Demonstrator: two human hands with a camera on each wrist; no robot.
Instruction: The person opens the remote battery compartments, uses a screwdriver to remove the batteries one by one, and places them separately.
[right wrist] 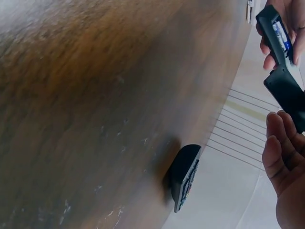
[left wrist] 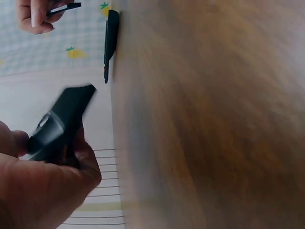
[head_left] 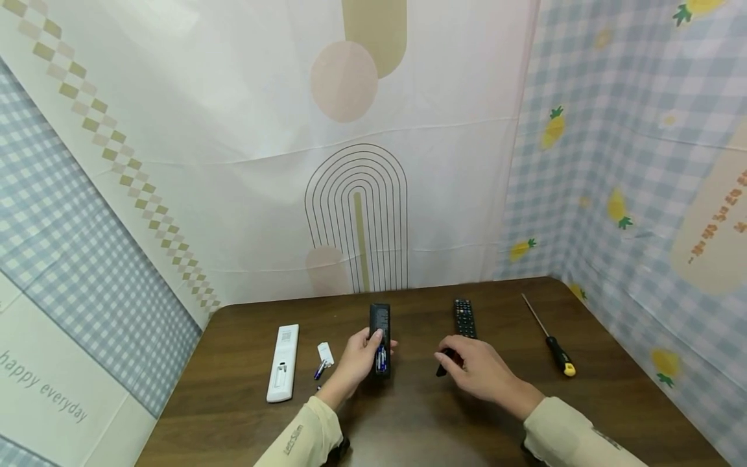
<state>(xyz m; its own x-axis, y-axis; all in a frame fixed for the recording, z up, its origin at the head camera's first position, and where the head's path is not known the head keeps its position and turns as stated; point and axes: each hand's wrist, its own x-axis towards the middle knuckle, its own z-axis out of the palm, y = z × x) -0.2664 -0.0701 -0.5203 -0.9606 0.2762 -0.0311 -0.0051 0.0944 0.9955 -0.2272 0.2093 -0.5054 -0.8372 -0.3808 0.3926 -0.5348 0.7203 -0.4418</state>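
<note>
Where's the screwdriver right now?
In the head view the screwdriver lies on the table's right side, untouched, just right of the second black remote and beyond the right hand.

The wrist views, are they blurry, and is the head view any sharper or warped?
Left wrist view: the table and the black remote in the left hand are smeared. Right wrist view: tabletop grain streaked, the battery cover by the right hand sharper. Head view: sharp, evenly lit, soft shadows, backdrop bowed towards the edges.
</note>
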